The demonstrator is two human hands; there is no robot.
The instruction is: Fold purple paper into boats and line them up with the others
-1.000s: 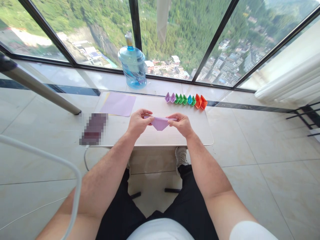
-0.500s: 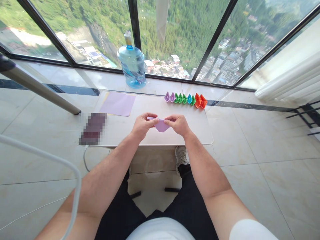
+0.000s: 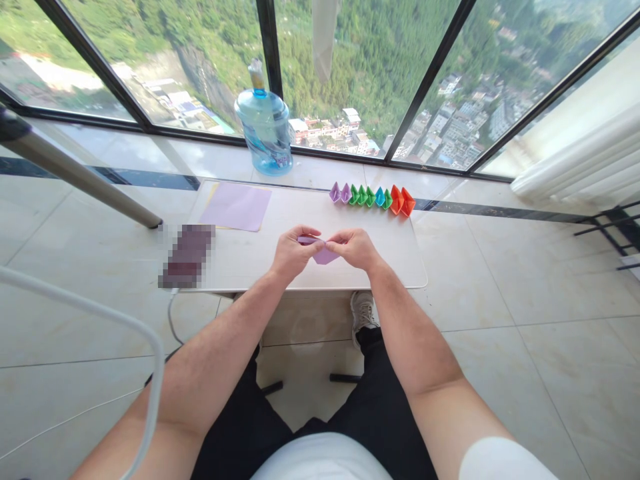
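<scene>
A small folded piece of purple paper [image 3: 325,255] is held between both hands above the white table. My left hand [image 3: 296,252] pinches its left side and upper edge, thumb in front. With thumb and fingers, my right hand [image 3: 354,247] grips its upper right edge. The two thumbs are close together near the middle of the paper, and the fingers hide part of its folds. Beyond the hands, a row of folded paper boats [image 3: 371,197] in purple, green, blue and orange stands along the table's far edge.
A stack of flat purple sheets [image 3: 237,207] lies at the back left of the low white table [image 3: 250,263]. A blurred-out dark device [image 3: 187,257] with a cable is at the left edge. A blue water jug [image 3: 265,130] stands behind, by the window.
My left hand has shifted right along the purple paper, bringing its thumb closer to the right thumb. The right hand stays almost in place. The other things have not moved.
</scene>
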